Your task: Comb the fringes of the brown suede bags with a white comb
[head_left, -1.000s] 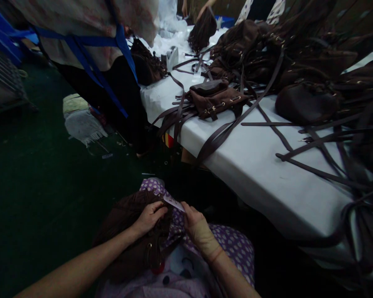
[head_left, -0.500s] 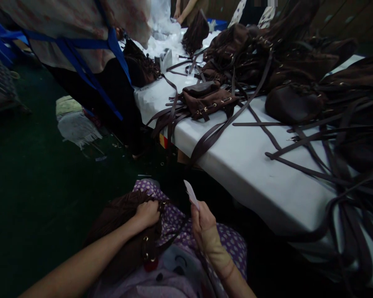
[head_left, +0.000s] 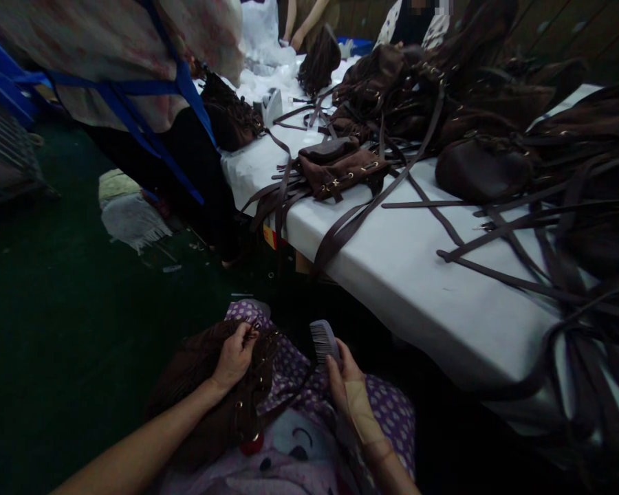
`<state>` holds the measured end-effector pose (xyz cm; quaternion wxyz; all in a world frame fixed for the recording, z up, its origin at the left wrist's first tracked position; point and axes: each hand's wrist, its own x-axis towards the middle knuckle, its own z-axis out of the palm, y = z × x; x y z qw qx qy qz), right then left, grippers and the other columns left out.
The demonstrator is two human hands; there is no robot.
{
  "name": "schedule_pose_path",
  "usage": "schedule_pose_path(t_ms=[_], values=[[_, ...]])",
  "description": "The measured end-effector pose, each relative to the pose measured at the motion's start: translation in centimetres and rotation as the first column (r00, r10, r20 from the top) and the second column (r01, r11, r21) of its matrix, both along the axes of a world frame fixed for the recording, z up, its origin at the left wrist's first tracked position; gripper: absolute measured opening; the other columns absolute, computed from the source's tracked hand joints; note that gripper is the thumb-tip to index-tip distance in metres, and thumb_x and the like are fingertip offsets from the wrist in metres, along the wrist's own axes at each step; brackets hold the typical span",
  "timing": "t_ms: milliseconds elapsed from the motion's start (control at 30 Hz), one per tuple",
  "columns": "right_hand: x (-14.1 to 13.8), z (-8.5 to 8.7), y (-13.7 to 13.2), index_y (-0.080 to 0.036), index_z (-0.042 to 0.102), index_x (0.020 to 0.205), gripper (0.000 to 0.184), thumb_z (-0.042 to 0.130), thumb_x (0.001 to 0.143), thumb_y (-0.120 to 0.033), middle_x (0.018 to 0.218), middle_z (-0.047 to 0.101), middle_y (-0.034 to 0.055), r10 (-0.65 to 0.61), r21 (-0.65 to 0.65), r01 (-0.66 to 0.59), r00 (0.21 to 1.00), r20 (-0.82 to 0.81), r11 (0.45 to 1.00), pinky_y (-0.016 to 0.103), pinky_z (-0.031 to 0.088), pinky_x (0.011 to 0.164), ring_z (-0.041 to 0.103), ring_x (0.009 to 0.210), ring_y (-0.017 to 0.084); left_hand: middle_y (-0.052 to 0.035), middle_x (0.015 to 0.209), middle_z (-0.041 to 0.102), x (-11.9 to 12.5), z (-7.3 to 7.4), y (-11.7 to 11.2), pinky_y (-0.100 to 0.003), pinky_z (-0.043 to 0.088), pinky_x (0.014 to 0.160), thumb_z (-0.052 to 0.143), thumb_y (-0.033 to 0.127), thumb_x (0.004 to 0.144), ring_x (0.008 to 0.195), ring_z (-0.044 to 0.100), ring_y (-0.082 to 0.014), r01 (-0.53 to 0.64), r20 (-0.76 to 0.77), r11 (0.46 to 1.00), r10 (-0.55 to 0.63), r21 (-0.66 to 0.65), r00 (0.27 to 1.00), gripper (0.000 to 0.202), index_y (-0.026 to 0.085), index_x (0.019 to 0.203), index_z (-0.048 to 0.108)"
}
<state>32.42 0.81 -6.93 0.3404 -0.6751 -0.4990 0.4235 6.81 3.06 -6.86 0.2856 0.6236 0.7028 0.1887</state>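
A brown fringed bag (head_left: 196,385) lies on my lap, over a purple dotted garment (head_left: 386,405). My left hand (head_left: 234,357) is closed on the bag's top edge near its metal rings. My right hand (head_left: 345,381), with a tan bandage across its back, holds a small grey comb (head_left: 322,340) upright, teeth facing left, a short way right of the bag.
A white-covered table (head_left: 407,275) runs along the right, loaded with brown bags (head_left: 485,168) and long dark straps (head_left: 351,227). A person in a blue-strapped apron (head_left: 149,89) stands at the table's far left end. Other people's arms show at the far end. Dark green floor lies to the left.
My right hand has pulled away from the bag and turned the comb so its teeth show. My left hand shifted its hold along the bag's top edge.
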Motion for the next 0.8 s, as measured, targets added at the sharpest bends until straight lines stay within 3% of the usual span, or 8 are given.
schedule_pose_path(t_ms=[233, 333, 433, 500, 567, 667, 733, 800], values=[[-5.8, -0.7, 3.2, -0.018, 0.053, 0.127, 0.048, 0.051, 0.08, -0.029, 0.115, 0.065, 0.0093, 0.163, -0.056, -0.184, 0.95, -0.265, 0.981, 0.038, 0.044, 0.097, 0.06, 0.104, 0.023, -0.0041, 0.081, 0.066, 0.6, 1.2, -0.4, -0.027, 0.047, 0.077, 0.043, 0.041, 0.092, 0.077, 0.063, -0.0175, 0.005, 0.198, 0.985, -0.04, 0.174, 0.979, 0.025, 0.021, 0.085, 0.055], [-9.3, -0.7, 3.5, -0.02, 0.062, 0.113, 0.04, 0.057, 0.074, -0.024, 0.095, 0.069, 0.0051, 0.253, -0.152, -0.349, 0.861, -0.441, 0.925, 0.031, 0.052, 0.078, 0.063, 0.082, 0.019, -0.0069, 0.1, 0.065, 0.9, 2.0, 0.3, -0.032, 0.045, 0.091, 0.049, 0.039, 0.09, 0.098, 0.061, -0.0199, 0.045, 0.249, 0.956, -0.12, 0.29, 0.961, 0.021, 0.021, 0.087, 0.059], [-10.1, -0.2, 2.3, -0.018, 0.064, 0.105, 0.033, 0.056, 0.074, -0.026, 0.065, 0.061, -0.0018, 0.266, -0.255, -0.529, 0.717, -0.644, 0.81, 0.02, 0.042, 0.042, 0.049, 0.045, 0.01, -0.0109, 0.12, 0.056, 0.3, 1.8, 1.2, -0.035, 0.045, 0.094, 0.059, 0.04, 0.085, 0.112, 0.054, -0.0229, -0.143, 0.376, 0.91, -0.015, 0.388, 0.926, 0.028, 0.021, 0.104, 0.055], [-9.3, 0.5, 1.4, -0.018, 0.062, 0.108, 0.035, 0.054, 0.075, -0.028, 0.062, 0.056, -0.0033, 0.213, -0.283, -0.59, 0.631, -0.746, 0.756, 0.016, 0.032, 0.035, 0.041, 0.039, 0.007, -0.0135, 0.131, 0.047, -0.3, 1.1, 1.5, -0.033, 0.048, 0.089, 0.053, 0.047, 0.087, 0.108, 0.056, -0.0211, -0.308, 0.542, 0.901, 0.102, 0.304, 0.834, 0.046, 0.022, 0.124, 0.041], [-8.0, 1.5, 1.0, -0.019, 0.06, 0.112, 0.037, 0.052, 0.078, -0.031, 0.07, 0.058, -0.0019, 0.152, -0.282, -0.601, 0.568, -0.809, 0.747, 0.013, 0.029, 0.036, 0.043, 0.043, 0.005, -0.0153, 0.138, 0.041, -0.9, 0.4, 1.5, -0.033, 0.05, 0.085, 0.039, 0.056, 0.091, 0.102, 0.06, -0.0192, -0.337, 0.691, 0.931, 0.151, 0.142, 0.707, 0.055, 0.025, 0.135, 0.027], [-6.6, 2.8, 1.2, -0.02, 0.059, 0.116, 0.039, 0.057, 0.079, -0.032, 0.08, 0.061, -0.0009, -0.029, -0.291, -0.571, 0.423, -0.906, 0.767, 0.012, 0.029, 0.036, 0.045, 0.044, 0.003, -0.0157, 0.13, 0.051, -1.1, 0.4, 1.2, -0.035, 0.05, 0.086, 0.039, 0.07, 0.084, 0.103, 0.06, -0.0232, 0.046, 0.79, 0.997, 0.018, -0.059, 0.613, 0.072, 0.021, 0.137, 0.03], [-6.2, 3.4, 1.5, -0.019, 0.06, 0.117, 0.042, 0.065, 0.077, -0.03, 0.08, 0.062, -0.0012, -0.162, -0.32, -0.542, 0.319, -0.934, 0.777, 0.013, 0.028, 0.033, 0.047, 0.043, 0.003, -0.0135, 0.115, 0.061, -0.8, 1.0, 0.9, -0.036, 0.046, 0.092, 0.052, 0.069, 0.079, 0.105, 0.059, -0.0259, 0.368, 0.783, 0.923, -0.147, -0.11, 0.605, 0.075, 0.015, 0.13, 0.043], [-6.1, 3.7, 1.6, -0.018, 0.061, 0.117, 0.043, 0.069, 0.076, -0.031, 0.075, 0.063, -0.0018, -0.219, -0.349, -0.517, 0.296, -0.93, 0.781, 0.013, 0.025, 0.03, 0.047, 0.039, 0.003, -0.0105, 0.102, 0.064, -0.3, 1.5, 0.7, -0.036, 0.043, 0.096, 0.054, 0.06, 0.083, 0.104, 0.058, -0.0251, 0.508, 0.74, 0.853, -0.269, -0.114, 0.617, 0.06, 0.013, 0.12, 0.054]])
